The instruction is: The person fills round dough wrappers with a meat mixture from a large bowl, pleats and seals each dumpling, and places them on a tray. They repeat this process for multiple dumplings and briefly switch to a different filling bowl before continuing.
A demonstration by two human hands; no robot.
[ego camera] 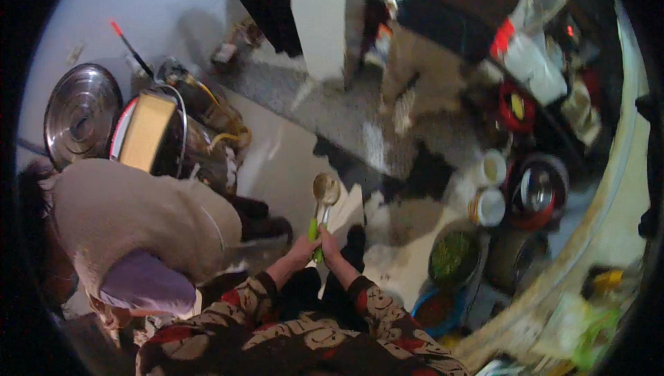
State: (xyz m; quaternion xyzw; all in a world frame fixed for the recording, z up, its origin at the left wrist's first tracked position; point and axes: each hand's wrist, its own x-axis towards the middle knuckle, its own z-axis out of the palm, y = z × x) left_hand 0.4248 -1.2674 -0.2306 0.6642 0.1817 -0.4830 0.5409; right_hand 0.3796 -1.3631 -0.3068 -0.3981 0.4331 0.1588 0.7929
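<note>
Both hands are held close together in front of my body, low in the middle of the view. My left hand (305, 249) grips the green handle of a metal ladle (322, 185). My right hand (329, 245) is closed around a second green-handled utensil (325, 216), whose metal shaft runs up beside the ladle. The two utensils lie almost side by side and point away from me over the floor. Their heads overlap, so the shape of the second one cannot be told. The lower ends of the green handles show just under my fingers.
At my left a person in a tan top (140, 215) bends close by. Beyond are a round metal lid (83, 116) and a large pot. To the right stand white tubs (489, 207), a bowl of greens (454, 254), a blue-rimmed basin (438, 311) and a long curved counter edge (576, 251).
</note>
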